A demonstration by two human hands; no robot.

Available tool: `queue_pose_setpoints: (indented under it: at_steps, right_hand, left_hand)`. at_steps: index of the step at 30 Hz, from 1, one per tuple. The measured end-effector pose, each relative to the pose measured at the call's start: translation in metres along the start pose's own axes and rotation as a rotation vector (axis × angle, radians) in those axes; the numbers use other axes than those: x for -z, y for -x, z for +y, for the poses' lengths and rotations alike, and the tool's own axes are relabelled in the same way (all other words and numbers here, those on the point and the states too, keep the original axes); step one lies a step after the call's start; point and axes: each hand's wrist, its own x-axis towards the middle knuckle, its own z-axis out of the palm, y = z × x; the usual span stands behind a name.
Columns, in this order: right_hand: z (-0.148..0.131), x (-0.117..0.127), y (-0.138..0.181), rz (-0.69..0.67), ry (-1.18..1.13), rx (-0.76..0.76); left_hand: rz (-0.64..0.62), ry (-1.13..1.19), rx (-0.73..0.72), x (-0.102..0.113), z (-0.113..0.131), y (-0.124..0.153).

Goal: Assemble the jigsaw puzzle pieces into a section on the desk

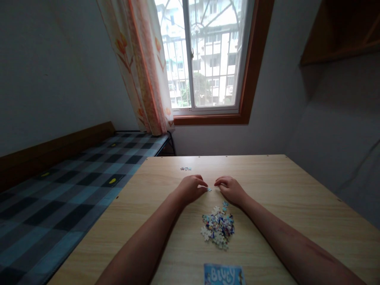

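Both my hands rest on a light wooden table [282,198], knuckles up and fingers curled. My left hand [191,188] pinches a small blue-white puzzle piece [209,189] at its fingertips. My right hand [230,188] sits just right of that piece with fingertips pressed together; whether it holds anything is hidden. A heap of loose puzzle pieces [218,226] lies between my forearms, nearer to me. A few joined pieces [185,169] lie farther away, towards the table's far edge. A blue printed card or box reading "BLUEY" [224,274] lies at the near edge.
A bed with a dark and blue checked cover [59,198] runs along the table's left side. A window [208,55] with a patterned curtain [142,67] stands behind the table. A wooden shelf [341,31] hangs on the right wall.
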Motion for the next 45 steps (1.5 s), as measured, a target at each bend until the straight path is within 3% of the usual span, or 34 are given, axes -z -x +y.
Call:
queue_pose_setpoints:
  at_steps: [5,13,17,19,23,25,30,37,42,45]
  right_hand:
    - [-0.001,-0.001,0.000,0.002,-0.004,-0.017]
    - [0.000,-0.001,0.000,0.002,0.002,-0.013]
    - [-0.001,0.000,0.000,0.005,-0.005,-0.019]
    - [-0.003,0.000,0.001,0.002,-0.014,-0.018]
    - [-0.004,0.000,0.001,-0.006,-0.019,-0.026]
    - [-0.003,0.000,0.001,-0.014,-0.013,-0.024]
    - [-0.001,-0.002,0.000,-0.026,0.009,-0.014]
    - [0.000,-0.001,0.000,-0.035,0.015,0.002]
    - [0.001,0.000,0.001,-0.039,0.001,-0.001]
    - [0.000,0.000,0.002,-0.034,-0.011,-0.010]
  left_hand:
    - [0.094,-0.117,0.109,0.001,-0.015,0.000]
    - [0.058,-0.113,0.160,-0.007,-0.031,-0.004]
    - [0.049,-0.119,0.184,0.003,-0.043,-0.002]
    - [0.051,-0.161,0.254,0.012,-0.056,0.002]
    - [0.103,-0.265,0.602,0.029,-0.085,0.014]
    - [0.166,-0.267,0.678,0.031,-0.096,0.019]
    - [0.296,-0.253,0.691,0.022,-0.104,0.015]
    - [0.269,-0.247,0.684,0.019,-0.110,0.000]
    - [0.376,-0.202,0.673,0.021,-0.121,0.008]
    - [0.360,-0.167,0.655,0.021,-0.124,0.012]
